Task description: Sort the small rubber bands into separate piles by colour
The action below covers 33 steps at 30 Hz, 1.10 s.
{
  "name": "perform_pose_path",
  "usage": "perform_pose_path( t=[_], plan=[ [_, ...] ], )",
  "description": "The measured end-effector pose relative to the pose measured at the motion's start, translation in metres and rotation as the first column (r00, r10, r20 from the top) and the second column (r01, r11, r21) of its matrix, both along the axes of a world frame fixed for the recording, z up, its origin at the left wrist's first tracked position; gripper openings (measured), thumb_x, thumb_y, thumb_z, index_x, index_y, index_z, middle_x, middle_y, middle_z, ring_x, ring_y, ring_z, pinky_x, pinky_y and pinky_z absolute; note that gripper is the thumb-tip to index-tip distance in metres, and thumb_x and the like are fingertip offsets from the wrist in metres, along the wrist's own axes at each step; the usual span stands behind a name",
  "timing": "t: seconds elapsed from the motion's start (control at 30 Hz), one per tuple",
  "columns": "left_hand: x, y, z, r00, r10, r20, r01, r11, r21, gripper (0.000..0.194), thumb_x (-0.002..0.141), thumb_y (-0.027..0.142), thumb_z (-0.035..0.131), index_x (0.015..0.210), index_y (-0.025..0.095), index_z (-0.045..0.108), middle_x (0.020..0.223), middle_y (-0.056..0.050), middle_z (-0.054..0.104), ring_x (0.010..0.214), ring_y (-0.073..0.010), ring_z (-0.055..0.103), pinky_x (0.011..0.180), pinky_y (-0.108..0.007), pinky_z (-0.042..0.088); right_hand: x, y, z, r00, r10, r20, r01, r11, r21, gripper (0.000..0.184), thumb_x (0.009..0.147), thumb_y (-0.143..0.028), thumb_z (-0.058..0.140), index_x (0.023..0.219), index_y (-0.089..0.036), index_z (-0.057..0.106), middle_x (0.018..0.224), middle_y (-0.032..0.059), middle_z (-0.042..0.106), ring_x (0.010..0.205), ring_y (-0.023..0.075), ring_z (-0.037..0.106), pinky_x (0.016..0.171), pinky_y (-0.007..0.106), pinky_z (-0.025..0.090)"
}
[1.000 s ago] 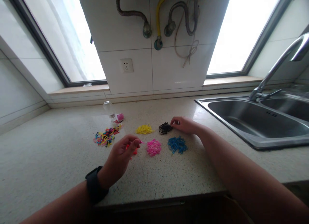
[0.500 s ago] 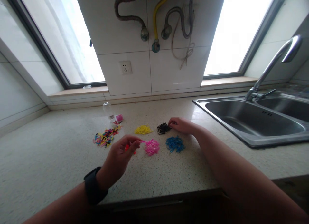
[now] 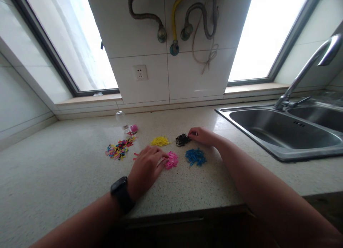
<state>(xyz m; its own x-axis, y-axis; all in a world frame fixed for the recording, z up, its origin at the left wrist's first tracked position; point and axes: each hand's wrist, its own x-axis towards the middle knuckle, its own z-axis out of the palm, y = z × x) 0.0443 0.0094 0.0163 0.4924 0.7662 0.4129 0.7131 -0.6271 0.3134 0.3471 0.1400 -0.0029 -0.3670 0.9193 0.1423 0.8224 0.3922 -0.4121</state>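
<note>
We see our left hand (image 3: 147, 166) at the near-left edge of the pink elastic bands (image 3: 173, 160), which lie at its fingertips, pointing every which way; we cannot tell whether thumb and finger are apart or pinching one. Our right hand (image 3: 201, 136) meets the black elastic bands (image 3: 182, 140) to its left, its grip equally unclear, with blue elastic bands (image 3: 196, 157) just nearer us. Red elastic bands (image 3: 135, 155) are mostly hidden behind the left hand. Left of that hand, the mixed bands (image 3: 118, 150) stretch obliquely away, rightward.
</note>
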Motion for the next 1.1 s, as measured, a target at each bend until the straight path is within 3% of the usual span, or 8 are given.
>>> perform_pose_path(
  t=[0.2, 0.53, 0.63, 0.73, 0.87, 0.93, 1.1],
  plan=[
    [-0.006, 0.001, -0.006, 0.988, -0.003, -0.154, 0.009, 0.999, 0.036, 0.014, 0.096, 0.022, 0.065, 0.107, 0.024, 0.074, 0.107, -0.005, 0.066, 0.101, -0.0245, 0.055, 0.09, -0.043, 0.047, 0.001, 0.001, -0.003, 1.0, -0.011, 0.014, 0.011, 0.999, 0.032, 0.024, 0.09, -0.034, 0.059, 0.097, -0.02, 0.077, 0.09, 0.0062, 0.076, 0.078, 0.0178, 0.065, 0.07, 0.028, 0.043],
    [-0.012, -0.015, -0.01, 0.987, -0.084, -0.137, 0.093, 0.994, 0.056, 0.031, 0.098, 0.022, 0.057, 0.128, 0.021, 0.065, 0.122, -0.009, 0.064, 0.111, -0.0265, 0.053, 0.099, -0.048, 0.046, 0.004, 0.002, -0.007, 0.999, -0.037, -0.032, 0.039, 0.997, 0.066, 0.026, 0.091, -0.036, 0.057, 0.096, -0.02, 0.076, 0.087, 0.0063, 0.076, 0.075, 0.0174, 0.064, 0.068, 0.028, 0.043],
    [-0.009, -0.029, -0.009, 0.977, -0.176, -0.122, 0.184, 0.981, 0.059, 0.036, 0.098, 0.023, 0.056, 0.134, 0.02, 0.061, 0.124, -0.009, 0.064, 0.114, -0.0267, 0.054, 0.1, -0.047, 0.046, 0.004, 0.003, -0.007, 0.996, -0.054, -0.065, 0.061, 0.992, 0.114, 0.027, 0.091, -0.037, 0.056, 0.095, -0.02, 0.076, 0.081, 0.0052, 0.074, 0.07, 0.0165, 0.061, 0.066, 0.028, 0.041],
    [-0.003, -0.045, -0.009, 0.919, -0.37, -0.136, 0.374, 0.927, 0.011, 0.04, 0.099, 0.032, 0.057, 0.137, 0.022, 0.058, 0.13, -0.007, 0.064, 0.116, -0.0255, 0.055, 0.1, -0.044, 0.047, 0.002, 0.001, -0.005, 0.992, -0.065, -0.106, 0.082, 0.983, 0.163, 0.028, 0.091, -0.038, 0.055, 0.097, -0.019, 0.075, 0.076, 0.0037, 0.071, 0.065, 0.0155, 0.058, 0.063, 0.028, 0.039],
    [0.002, -0.055, -0.014, 0.788, -0.59, -0.177, 0.603, 0.797, 0.03, 0.041, 0.1, 0.042, 0.057, 0.137, 0.023, 0.056, 0.132, -0.004, 0.066, 0.113, -0.0217, 0.06, 0.096, -0.039, 0.047, -0.007, -0.005, 0.0, 0.984, -0.037, -0.177, 0.075, 0.973, 0.217, 0.027, 0.091, -0.035, 0.054, 0.098, -0.019, 0.075, 0.074, 0.0028, 0.07, 0.061, 0.0141, 0.055, 0.062, 0.027, 0.038],
    [0.003, -0.055, -0.016, 0.757, -0.628, -0.183, 0.647, 0.76, 0.067, 0.034, 0.102, 0.038, 0.054, 0.133, 0.024, 0.058, 0.129, -0.002, 0.068, 0.109, -0.0194, 0.062, 0.093, -0.036, 0.046, -0.014, -0.008, 0.002, 0.975, -0.019, -0.221, 0.07, 0.971, 0.229, 0.026, 0.091, -0.034, 0.055, 0.099, -0.019, 0.074, 0.075, 0.0024, 0.069, 0.061, 0.0137, 0.054, 0.061, 0.027, 0.038],
    [0.004, -0.051, -0.019, 0.747, -0.632, -0.206, 0.66, 0.741, 0.12, 0.028, 0.102, 0.03, 0.054, 0.128, 0.023, 0.06, 0.127, -0.001, 0.07, 0.106, -0.0185, 0.062, 0.089, -0.035, 0.044, -0.047, -0.014, 0.015, 0.948, 0.09, -0.307, -0.011, 0.968, 0.25, 0.02, 0.091, -0.029, 0.056, 0.099, -0.019, 0.072, 0.078, 0.0014, 0.068, 0.063, 0.0128, 0.053, 0.063, 0.026, 0.04]
  ],
)
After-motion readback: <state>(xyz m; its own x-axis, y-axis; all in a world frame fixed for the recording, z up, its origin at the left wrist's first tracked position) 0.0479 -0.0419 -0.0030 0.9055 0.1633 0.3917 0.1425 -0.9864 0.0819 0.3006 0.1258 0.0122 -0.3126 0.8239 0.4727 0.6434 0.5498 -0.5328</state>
